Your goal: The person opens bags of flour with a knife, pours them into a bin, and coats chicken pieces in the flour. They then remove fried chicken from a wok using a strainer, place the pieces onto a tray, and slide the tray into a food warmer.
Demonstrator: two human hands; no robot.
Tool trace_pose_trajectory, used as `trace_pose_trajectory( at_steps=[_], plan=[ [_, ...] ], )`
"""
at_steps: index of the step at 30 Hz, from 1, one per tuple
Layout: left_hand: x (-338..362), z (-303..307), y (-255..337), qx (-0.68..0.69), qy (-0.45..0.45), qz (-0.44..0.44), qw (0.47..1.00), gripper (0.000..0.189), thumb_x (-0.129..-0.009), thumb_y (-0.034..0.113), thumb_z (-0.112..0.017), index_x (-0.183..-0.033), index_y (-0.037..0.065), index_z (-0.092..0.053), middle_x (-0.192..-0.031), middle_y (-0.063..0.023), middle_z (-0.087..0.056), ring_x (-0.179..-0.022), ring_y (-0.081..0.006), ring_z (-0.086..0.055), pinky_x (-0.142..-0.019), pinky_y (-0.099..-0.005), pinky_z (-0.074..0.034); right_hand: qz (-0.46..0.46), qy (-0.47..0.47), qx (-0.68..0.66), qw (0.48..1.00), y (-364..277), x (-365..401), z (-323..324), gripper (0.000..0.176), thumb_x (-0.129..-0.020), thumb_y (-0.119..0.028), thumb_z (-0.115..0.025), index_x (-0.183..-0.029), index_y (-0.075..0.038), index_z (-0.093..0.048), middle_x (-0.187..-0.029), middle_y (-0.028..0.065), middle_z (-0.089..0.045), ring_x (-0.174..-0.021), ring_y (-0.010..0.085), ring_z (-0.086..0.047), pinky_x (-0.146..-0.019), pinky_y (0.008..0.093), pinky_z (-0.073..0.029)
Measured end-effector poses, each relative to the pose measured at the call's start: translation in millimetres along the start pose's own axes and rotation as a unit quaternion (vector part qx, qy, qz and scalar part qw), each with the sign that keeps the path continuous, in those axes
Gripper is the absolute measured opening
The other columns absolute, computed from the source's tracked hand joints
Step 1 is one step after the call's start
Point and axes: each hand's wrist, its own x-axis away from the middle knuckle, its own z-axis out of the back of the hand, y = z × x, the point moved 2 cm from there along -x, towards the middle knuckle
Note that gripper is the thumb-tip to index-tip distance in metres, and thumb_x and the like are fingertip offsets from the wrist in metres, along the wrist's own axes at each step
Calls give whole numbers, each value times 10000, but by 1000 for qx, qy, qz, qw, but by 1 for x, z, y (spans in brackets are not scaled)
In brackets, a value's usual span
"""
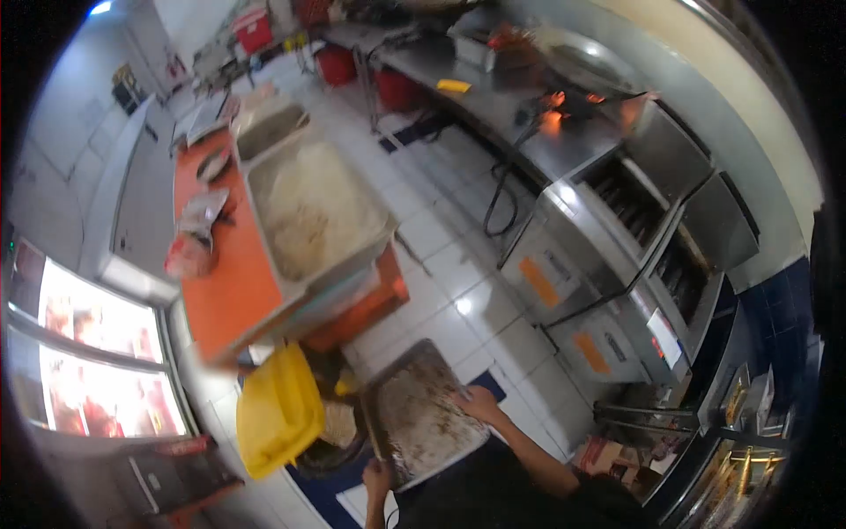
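In front of my body I hold a shallow rectangular metal tray [423, 419], tilted, with brown residue and crumbs stuck on its inner surface. My left hand [377, 479] is closed on the rim at its near left corner. My right hand [478, 406] grips the right rim, the thumb side towards the inside of the tray. Just left of the tray stands a bin with a yellow lid [280, 410]; the dark opening beside the lid is partly hidden by the tray.
Ahead, an orange-topped table [225, 300] carries a large metal pan of white powder [308, 207], probably flour. Metal fryers [582, 264] stand at the right beside a steel counter [573, 145] with flames on it. A lit display cabinet [101, 353] is at the left. The floor is tiled.
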Motion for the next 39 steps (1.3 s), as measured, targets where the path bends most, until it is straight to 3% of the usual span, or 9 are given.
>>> trace_pose_trajectory(
  at_steps=[1, 5, 15, 22, 24, 28, 29, 31, 39],
  plan=[
    [-12, -21, 22, -10, -23, -83, 996, 351, -873, 311, -550, -962, -21, -621, -810, -262, -641, -822, -425, -636, -714, -467, -493, -142, -35, -11, 989, 64, 1, 11, 444, -838, -427, -651, -766, 11, -646, -634, 144, -618, -575, 206, -615, -538, 373, -464],
    [-39, -47, 186, 12, -129, -142, 981, 387, -897, 350, -534, -1013, -10, -614, -807, -244, -646, -819, -402, -644, -711, -460, -492, -174, 120, -54, 976, 94, 31, 156, 274, -799, -247, -735, -832, 15, -658, -656, 59, -624, -608, 73, -545, -547, 279, -438],
    [-173, 10, 450, 204, -60, -285, 935, 312, -932, 277, -530, -1113, 38, -615, -899, -155, -667, -783, -269, -655, -701, -362, -512, -71, 302, -383, 870, 61, -128, 308, 149, -792, -25, -688, -935, -1, -654, -799, -5, -639, -682, 71, -561, -640, 240, -453],
    [-297, 115, 631, -62, -106, -386, 914, 362, -905, 241, -573, -1191, 20, -561, -1024, -136, -660, -885, -300, -643, -773, -375, -510, -106, 340, -410, 840, 15, -283, 366, 193, -761, -12, -693, -947, 12, -650, -807, 45, -667, -672, 105, -602, -620, 250, -479],
    [-324, 144, 705, 64, -151, -395, 904, 373, -926, 265, -554, -1216, 29, -549, -1004, -128, -666, -881, -263, -645, -757, -368, -512, -99, 372, -397, 833, 24, -328, 372, 183, -751, -12, -695, -928, 8, -654, -782, 35, -659, -640, 102, -587, -604, 250, -467],
    [-474, 122, 802, 536, -350, -310, 703, 324, -965, 257, -520, -1213, 52, -561, -952, -85, -657, -834, -165, -633, -726, -315, -509, -117, 380, -453, 798, -14, -398, 390, 175, -752, -8, -691, -921, 0, -645, -762, 27, -649, -628, 99, -578, -596, 250, -464],
    [-519, 103, 822, 529, -356, -311, 705, 324, -965, 257, -520, -1213, 52, -561, -952, -85, -657, -834, -165, -633, -726, -315, -509, -112, 381, -478, 784, -18, -420, 392, 169, -754, -8, -689, -916, -3, -642, -753, 24, -645, -624, 97, -574, -593, 248, -462],
    [-588, 76, 868, 309, -98, -361, 874, 307, -970, 250, -518, -1201, 55, -571, -949, -76, -657, -798, -148, -629, -697, -288, -512, -114, 397, -479, 775, -19, -468, 395, 157, -759, -5, -685, -910, -7, -641, -748, 21, -640, -621, 100, -572, -594, 250, -463],
    [-733, 67, 1075, 292, -195, -371, 860, 263, -968, 251, -525, -1115, 56, -624, -954, -67, -658, -769, -110, -623, -615, -247, -510, -96, 406, -517, 747, -47, -661, 438, 214, -775, -11, -672, -986, 16, -648, -857, 46, -667, -745, 130, -614, -704, 268, -489]
  ],
)
